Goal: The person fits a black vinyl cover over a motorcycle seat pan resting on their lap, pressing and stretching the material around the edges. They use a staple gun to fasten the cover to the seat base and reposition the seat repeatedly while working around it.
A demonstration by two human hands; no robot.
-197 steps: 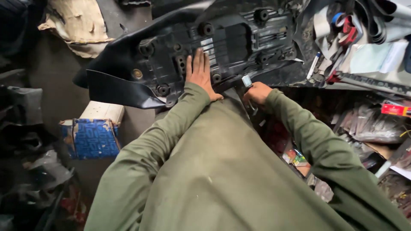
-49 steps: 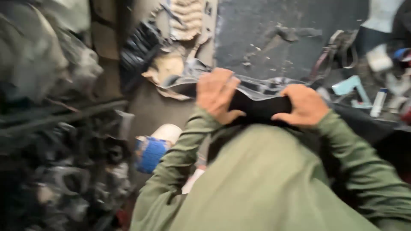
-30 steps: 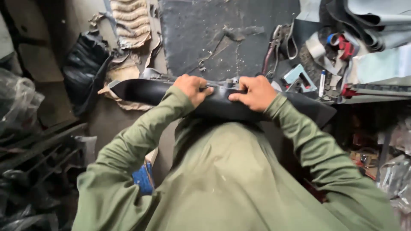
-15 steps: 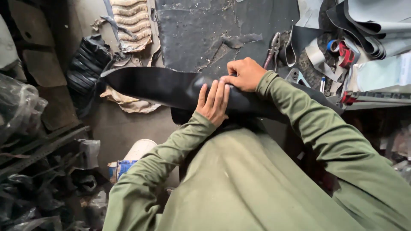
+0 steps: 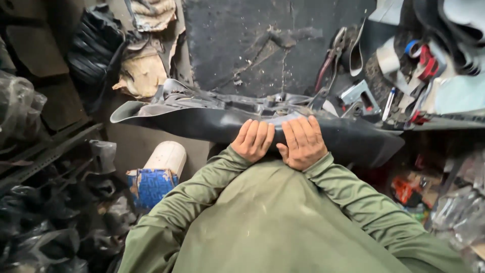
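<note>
Both hands point(image 5: 278, 141) on black cover point(image 5: 202, 126) (underside perhaps hidden)

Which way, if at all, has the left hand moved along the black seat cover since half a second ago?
Yes. The left hand slid toward the right hand, now beside it on the black seat cover.

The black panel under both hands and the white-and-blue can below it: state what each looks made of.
Black panel: looks like moulded plastic, smooth satin finish, with soft highlights along its curved edge. Can: probably plastic or coated metal, matt white body; the blue band looks like a wrinkled paper label.
</note>
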